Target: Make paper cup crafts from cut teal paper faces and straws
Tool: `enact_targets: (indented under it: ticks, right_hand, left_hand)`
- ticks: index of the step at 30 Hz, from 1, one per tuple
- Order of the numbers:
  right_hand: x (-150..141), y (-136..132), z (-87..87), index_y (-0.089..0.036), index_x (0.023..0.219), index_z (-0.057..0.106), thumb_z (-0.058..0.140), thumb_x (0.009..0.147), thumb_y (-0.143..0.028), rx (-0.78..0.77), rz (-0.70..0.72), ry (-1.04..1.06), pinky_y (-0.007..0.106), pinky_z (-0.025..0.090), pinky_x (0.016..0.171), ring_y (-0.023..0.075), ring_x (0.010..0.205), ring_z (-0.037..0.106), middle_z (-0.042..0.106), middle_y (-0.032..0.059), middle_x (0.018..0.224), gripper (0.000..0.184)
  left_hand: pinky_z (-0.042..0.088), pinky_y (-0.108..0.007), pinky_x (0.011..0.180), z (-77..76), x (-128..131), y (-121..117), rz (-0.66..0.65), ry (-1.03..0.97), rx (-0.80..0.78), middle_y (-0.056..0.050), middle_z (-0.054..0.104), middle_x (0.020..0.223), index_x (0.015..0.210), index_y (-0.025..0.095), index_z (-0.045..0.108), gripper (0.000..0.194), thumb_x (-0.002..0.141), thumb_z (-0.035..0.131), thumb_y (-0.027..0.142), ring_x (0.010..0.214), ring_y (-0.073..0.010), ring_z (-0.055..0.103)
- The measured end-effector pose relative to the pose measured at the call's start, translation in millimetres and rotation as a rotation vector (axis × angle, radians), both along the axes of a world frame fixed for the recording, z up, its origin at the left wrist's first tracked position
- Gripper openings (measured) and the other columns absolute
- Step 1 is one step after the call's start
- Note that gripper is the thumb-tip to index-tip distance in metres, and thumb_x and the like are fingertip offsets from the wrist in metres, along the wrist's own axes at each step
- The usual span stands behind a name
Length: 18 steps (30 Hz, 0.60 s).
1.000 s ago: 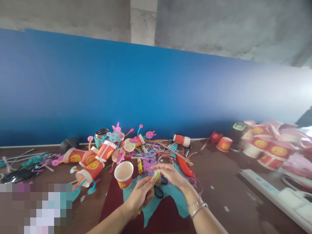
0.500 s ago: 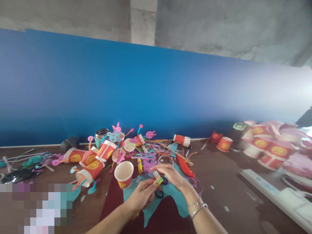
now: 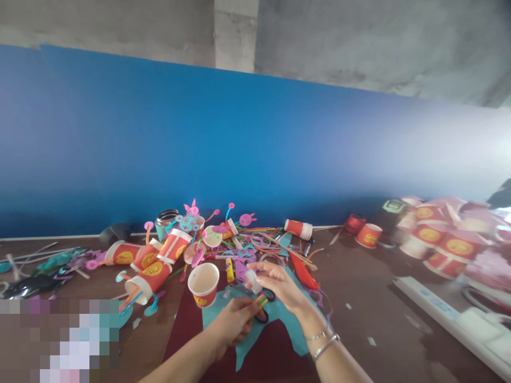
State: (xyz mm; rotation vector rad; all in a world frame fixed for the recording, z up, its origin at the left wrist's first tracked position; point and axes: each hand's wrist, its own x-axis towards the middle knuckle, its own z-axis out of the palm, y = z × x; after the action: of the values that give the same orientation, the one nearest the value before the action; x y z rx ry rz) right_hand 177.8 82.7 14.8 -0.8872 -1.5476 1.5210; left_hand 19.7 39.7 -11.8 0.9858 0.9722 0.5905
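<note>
My left hand [image 3: 236, 320] is closed around a small striped stick-shaped thing [image 3: 262, 302] in yellow, green and orange; its lower part is hidden by the fingers. Just above it, my right hand [image 3: 276, 284] pinches a small translucent white piece [image 3: 252, 279], whose kind I cannot make out. The two held things are a little apart. Dark-handled scissors [image 3: 262, 317] lie under and beside the hands, on a cut sheet of light blue paper [image 3: 293, 332]. A red and white paper cup [image 3: 203, 287] stands upright left of the hands, near a yellow tube [image 3: 229, 270].
Decorated cups [image 3: 154, 276] lie in a cluster at left, with purple paper scraps [image 3: 240, 270] and strips behind my hands. A red pointed object [image 3: 302, 271] lies beyond my right hand. A white power strip [image 3: 431, 306] and stacked cups [image 3: 455, 247] occupy the right.
The white piece in my right hand has come away slightly from the striped thing. My left hand has turned a little, and the right fingers have shifted.
</note>
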Motion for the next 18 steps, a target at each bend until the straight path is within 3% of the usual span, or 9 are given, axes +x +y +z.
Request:
enact_targets:
  ticks: [6,11,15,18]
  right_hand:
    - [-3,-3,-0.2,-0.017,0.111,0.061,0.065,0.074,-0.034,-0.013,0.028,0.007,0.028,0.048,0.065,0.0196,0.079,0.066,0.073,0.0068,0.084,0.041]
    - [-8,0,-6.0,-0.017,0.110,0.061,0.067,0.073,-0.042,-0.035,-0.011,-0.044,0.026,0.048,0.056,0.0187,0.071,0.065,0.073,0.0064,0.082,0.045]
    - [-11,0,-7.8,-0.015,0.106,0.063,0.069,0.071,-0.042,-0.031,-0.037,-0.049,0.029,0.048,0.065,0.0183,0.071,0.066,0.073,0.0059,0.078,0.045]
    - [-11,-1,-5.7,-0.016,0.107,0.062,0.070,0.070,-0.042,-0.058,-0.021,-0.028,0.029,0.047,0.066,0.0184,0.072,0.066,0.074,0.0061,0.082,0.046]
  left_hand:
    - [0.002,-0.021,0.034,-6.6,1,2,0.022,0.043,0.000,0.014,0.024,0.037,0.075,0.019,0.057,0.047,0.067,0.058,0.065,0.031,-0.0026,0.010]
    - [0.007,-0.021,0.033,-10.1,4,0,0.038,0.117,0.112,0.013,0.024,0.035,0.073,0.018,0.058,0.046,0.069,0.056,0.064,0.030,-0.0040,0.016]
    - [0.010,-0.021,0.035,-16.8,5,3,0.044,0.165,0.204,0.012,0.025,0.034,0.070,0.017,0.060,0.046,0.071,0.056,0.062,0.031,-0.0044,0.019]
    - [0.009,-0.021,0.034,-16.7,4,5,0.048,0.147,0.151,0.012,0.024,0.034,0.069,0.017,0.058,0.046,0.070,0.055,0.063,0.031,-0.0044,0.018]
